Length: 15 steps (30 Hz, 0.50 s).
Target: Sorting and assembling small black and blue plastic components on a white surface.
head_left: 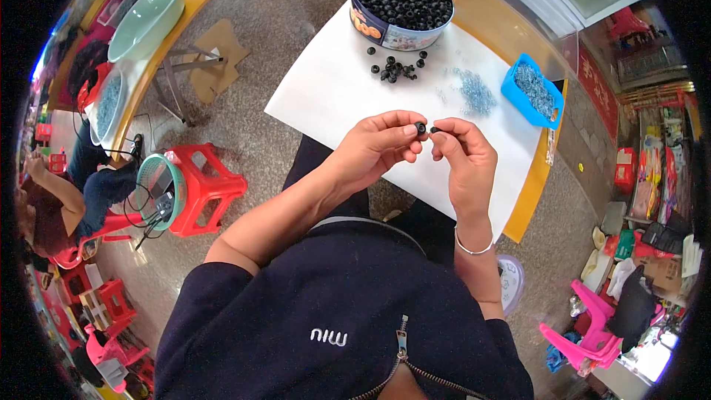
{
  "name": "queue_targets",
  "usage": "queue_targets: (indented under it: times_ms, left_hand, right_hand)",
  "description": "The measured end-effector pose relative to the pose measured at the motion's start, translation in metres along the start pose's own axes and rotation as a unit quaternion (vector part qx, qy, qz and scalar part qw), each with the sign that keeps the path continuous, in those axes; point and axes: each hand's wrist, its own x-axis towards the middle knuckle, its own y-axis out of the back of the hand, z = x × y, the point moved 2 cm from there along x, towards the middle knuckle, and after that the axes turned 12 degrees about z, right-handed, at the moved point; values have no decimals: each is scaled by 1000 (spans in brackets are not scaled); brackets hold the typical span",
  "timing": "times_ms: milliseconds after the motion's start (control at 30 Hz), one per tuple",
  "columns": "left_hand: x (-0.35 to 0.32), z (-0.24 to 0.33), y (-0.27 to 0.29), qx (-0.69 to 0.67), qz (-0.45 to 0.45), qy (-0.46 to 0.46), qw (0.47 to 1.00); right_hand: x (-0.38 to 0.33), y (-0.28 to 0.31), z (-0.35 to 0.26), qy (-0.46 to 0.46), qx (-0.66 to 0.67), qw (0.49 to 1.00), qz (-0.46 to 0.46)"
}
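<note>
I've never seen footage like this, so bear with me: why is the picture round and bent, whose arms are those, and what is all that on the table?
There is no machine here. A person wears a wide fisheye camera on the head, looking down, so you see their own forearms rising from the lower edge, and straight lines bend near the rim.

The left hand pinches a small black ring-shaped bead between its fingertips. The right hand holds a tiny dark piece right up against it; what it is I cannot tell.

On the white sheet over the yellow table stand a round tin full of black beads, a loose cluster of the same beads, a scatter of small bluish pieces, and a blue tray holding more of them.

A red stool stands on the floor to the left.
</note>
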Motion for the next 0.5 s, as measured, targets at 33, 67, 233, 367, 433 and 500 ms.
queue_targets:
  times_ms: [33,67,233,367,433,500]
  left_hand:
    - [0,-1,0,1,-4,-3,1000]
    - [0,-2,0,1,-3,-4,1000]
    - [-4,1,-3,6,3,-4,1000]
    - [-3,-1,2,-6,-8,3,1000]
    - [-4,-2,3,-15,-13,2,1000]
    - [-4,-1,2,-14,-13,8,1000]
  right_hand:
    - [-2,-1,-2,10,-20,1000,4]
    - [-4,-2,-4,15,-34,999,8]
    - [-9,-3,-10,39,-78,996,10]
    - [-8,-5,-10,46,-85,995,12]
    - [-8,-7,-10,76,-92,993,8]
    - [-10,-7,-13,92,-110,990,16]
